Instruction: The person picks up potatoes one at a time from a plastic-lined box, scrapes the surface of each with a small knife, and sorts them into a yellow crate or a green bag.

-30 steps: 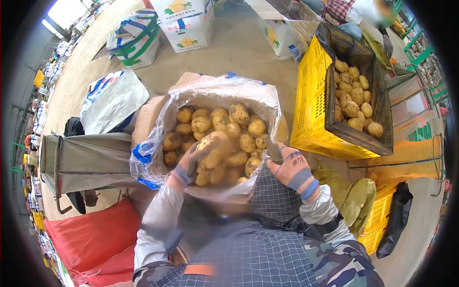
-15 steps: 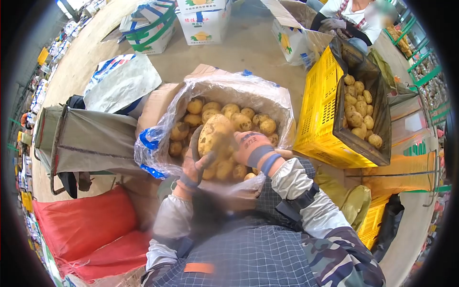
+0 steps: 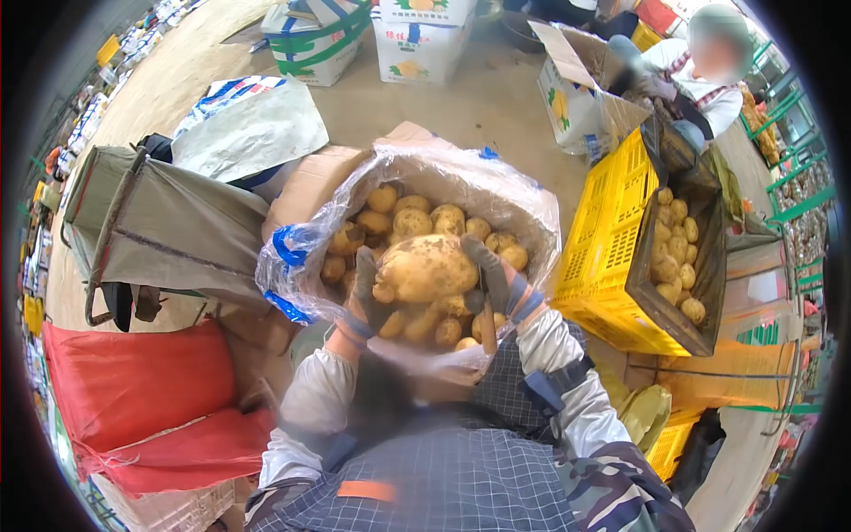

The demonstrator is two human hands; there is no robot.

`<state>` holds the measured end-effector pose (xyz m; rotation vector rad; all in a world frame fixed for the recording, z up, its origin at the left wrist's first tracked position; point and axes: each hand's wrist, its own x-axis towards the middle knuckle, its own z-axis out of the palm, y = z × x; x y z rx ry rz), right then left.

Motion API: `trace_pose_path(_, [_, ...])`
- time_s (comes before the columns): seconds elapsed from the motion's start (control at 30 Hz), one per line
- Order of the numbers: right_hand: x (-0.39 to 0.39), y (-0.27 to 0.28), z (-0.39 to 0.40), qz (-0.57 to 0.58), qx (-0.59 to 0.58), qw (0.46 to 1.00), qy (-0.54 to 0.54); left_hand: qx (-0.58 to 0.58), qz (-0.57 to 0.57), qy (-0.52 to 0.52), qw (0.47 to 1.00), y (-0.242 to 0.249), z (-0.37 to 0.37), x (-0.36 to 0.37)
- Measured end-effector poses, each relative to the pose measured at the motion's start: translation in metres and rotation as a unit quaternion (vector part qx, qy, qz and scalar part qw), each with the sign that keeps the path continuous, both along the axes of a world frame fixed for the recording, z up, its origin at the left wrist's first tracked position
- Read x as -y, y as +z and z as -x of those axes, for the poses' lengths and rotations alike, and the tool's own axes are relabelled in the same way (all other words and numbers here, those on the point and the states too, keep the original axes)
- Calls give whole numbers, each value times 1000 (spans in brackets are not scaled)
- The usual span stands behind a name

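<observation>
Between my two gloved hands is a large potato [image 3: 427, 269] with brown blemishes, lying sideways over an open box. My left hand [image 3: 365, 297] grips its left end, and my right hand [image 3: 498, 277] closes on the right end. Dark glove palms show on both, with blue cuffs at the wrists. Beneath them, the cardboard box [image 3: 297, 197] has a clear plastic liner [image 3: 523, 183] spilling over its rim, and many smaller potatoes [image 3: 410, 222] fill it.
To the right, a tilted yellow crate [image 3: 607, 226] with a dark lining holds more potatoes [image 3: 675, 253]. Red sacks [image 3: 142, 381] lie at lower left, below a grey fabric-covered frame [image 3: 186, 235]. White printed cartons [image 3: 417, 49] stand ahead. Another person [image 3: 714, 102] sits at upper right.
The large potato has turned from upright to sideways. My right hand has moved from its near face to its right end. The view has shifted slightly.
</observation>
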<state>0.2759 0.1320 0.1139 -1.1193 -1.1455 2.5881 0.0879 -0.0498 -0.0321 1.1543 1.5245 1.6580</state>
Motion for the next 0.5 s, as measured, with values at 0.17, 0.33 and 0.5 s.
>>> trace_pose_path(0.17, [-3, -36, -4, 162, -122, 978, 41, 553, -81, -147, 816, 99, -22, -14])
trace_pose_path(0.33, [-8, -31, -2, 103, -213, 967, -96, 425, -65, -24, 902, 105, -20, -23])
trace_pose_path(0.5, [-20, 28, -11, 34, -279, 946, -159, 410, 7, -26, 912, 103, -27, -28])
